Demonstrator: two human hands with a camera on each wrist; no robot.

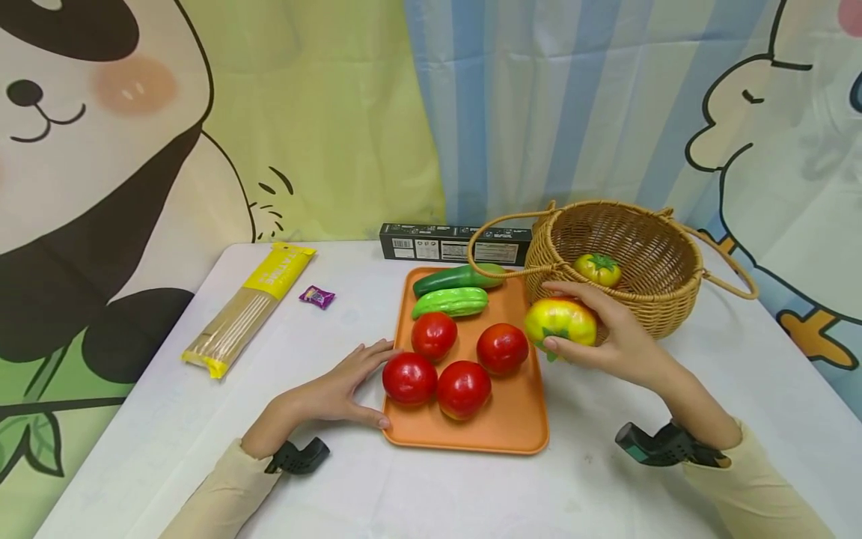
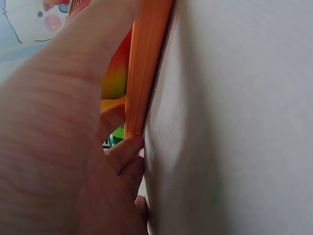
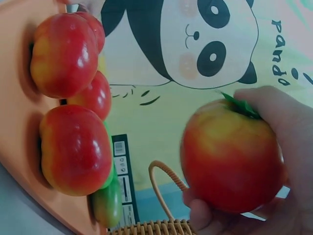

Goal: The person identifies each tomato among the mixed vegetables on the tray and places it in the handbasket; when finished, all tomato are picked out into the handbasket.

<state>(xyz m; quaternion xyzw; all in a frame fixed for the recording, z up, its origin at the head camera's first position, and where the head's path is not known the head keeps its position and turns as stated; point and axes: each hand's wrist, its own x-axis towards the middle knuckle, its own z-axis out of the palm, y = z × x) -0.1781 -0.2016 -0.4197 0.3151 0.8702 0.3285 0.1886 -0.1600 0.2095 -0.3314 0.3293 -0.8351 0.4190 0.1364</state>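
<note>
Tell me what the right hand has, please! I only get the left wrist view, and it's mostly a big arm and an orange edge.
Observer: The right hand is holding a yellow-and-red fruit with green leaves.
Operator: Ooh! Is there anything inside the basket?
Observer: Yes, in the head view a smaller-looking one with a green top shows inside the basket.
Operator: And how many red ones are on the tray?
Observer: The head view shows four red ones on the tray.
</note>
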